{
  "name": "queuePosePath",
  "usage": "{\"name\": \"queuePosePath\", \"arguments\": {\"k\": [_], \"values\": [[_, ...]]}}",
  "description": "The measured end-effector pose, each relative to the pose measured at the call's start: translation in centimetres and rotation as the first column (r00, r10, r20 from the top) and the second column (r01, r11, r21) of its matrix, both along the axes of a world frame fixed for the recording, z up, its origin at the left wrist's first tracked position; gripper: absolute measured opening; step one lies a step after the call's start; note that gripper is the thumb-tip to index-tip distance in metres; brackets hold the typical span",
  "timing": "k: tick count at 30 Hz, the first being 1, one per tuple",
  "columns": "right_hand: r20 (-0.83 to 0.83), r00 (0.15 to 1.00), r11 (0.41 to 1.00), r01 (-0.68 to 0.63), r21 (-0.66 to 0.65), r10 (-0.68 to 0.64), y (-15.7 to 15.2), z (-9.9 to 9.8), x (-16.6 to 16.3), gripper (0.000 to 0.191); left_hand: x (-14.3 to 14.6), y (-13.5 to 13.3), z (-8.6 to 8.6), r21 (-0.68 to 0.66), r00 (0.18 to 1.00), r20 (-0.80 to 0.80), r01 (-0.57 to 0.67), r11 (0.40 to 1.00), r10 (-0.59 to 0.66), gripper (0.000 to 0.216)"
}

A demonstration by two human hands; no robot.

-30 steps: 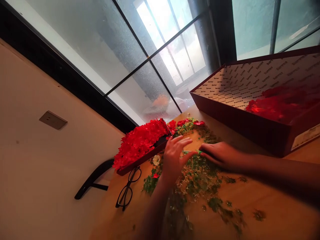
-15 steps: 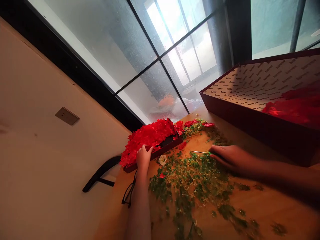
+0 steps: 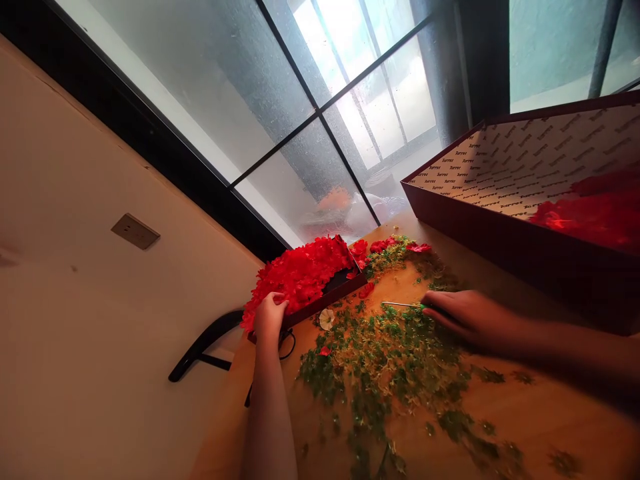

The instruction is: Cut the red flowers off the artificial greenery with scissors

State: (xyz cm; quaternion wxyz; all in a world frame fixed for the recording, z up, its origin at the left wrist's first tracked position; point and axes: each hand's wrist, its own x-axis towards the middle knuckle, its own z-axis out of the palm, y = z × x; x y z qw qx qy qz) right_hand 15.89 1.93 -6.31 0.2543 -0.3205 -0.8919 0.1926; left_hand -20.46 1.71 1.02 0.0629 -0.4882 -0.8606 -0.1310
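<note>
My left hand (image 3: 270,317) is at the near edge of a shallow dark red tray (image 3: 325,305), against a heap of red artificial flowers (image 3: 305,270). Its thumb and fingers are drawn together; whatever lies between them is hidden. My right hand (image 3: 463,317) is closed around the green handle of a thin metal-shafted tool (image 3: 400,305). The bare shaft points left, above scattered green and yellowish plastic flower parts (image 3: 395,360). Between the tray and these parts lies a pale round flower (image 3: 327,319).
A large dark red box (image 3: 500,247) with a printed lining stands at the right, holding more red flowers (image 3: 590,213). Glasses (image 3: 287,345) lie partly behind my left wrist. A black curved chair arm (image 3: 205,343) is beside the wooden table (image 3: 560,400). Windows rise behind.
My left hand has moved left along the tray's near edge, covering more of the glasses. My right hand still grips the tool in nearly the same place.
</note>
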Motion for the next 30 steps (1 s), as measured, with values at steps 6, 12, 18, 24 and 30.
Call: {"name": "queuePosePath", "arguments": {"k": [6, 12, 18, 24, 30], "values": [[0.027, 1.000, 1.000, 0.003, 0.019, -0.003, 0.0, -0.1, 0.0, 0.028, -0.8, -1.0, 2.0, 0.052, 1.000, -0.013, -0.027, 0.998, 0.028, 0.031], [0.024, 1.000, 0.998, -0.006, 0.055, 0.005, 0.1, -0.2, 0.0, 0.027, 1.8, -0.9, 2.0, 0.231, 0.987, -0.156, -0.003, 0.973, 0.040, 0.024], [0.015, 1.000, 0.999, -0.017, 0.047, 0.017, 0.1, -0.1, 0.0, 0.026, 2.7, -0.3, 0.4, 0.296, 0.971, -0.235, 0.020, 0.955, 0.052, 0.020], [-0.016, 1.000, 0.998, -0.021, 0.061, 0.022, 0.2, -0.4, 0.0, 0.027, 1.6, -1.0, 1.6, 0.224, 0.981, -0.190, 0.003, 0.975, 0.041, 0.023], [0.029, 0.999, 0.999, -0.022, 0.027, 0.021, 0.2, -0.2, 0.0, 0.028, 0.1, -1.5, 2.4, -0.026, 0.996, -0.084, 0.037, 0.999, -0.039, 0.020]]}}
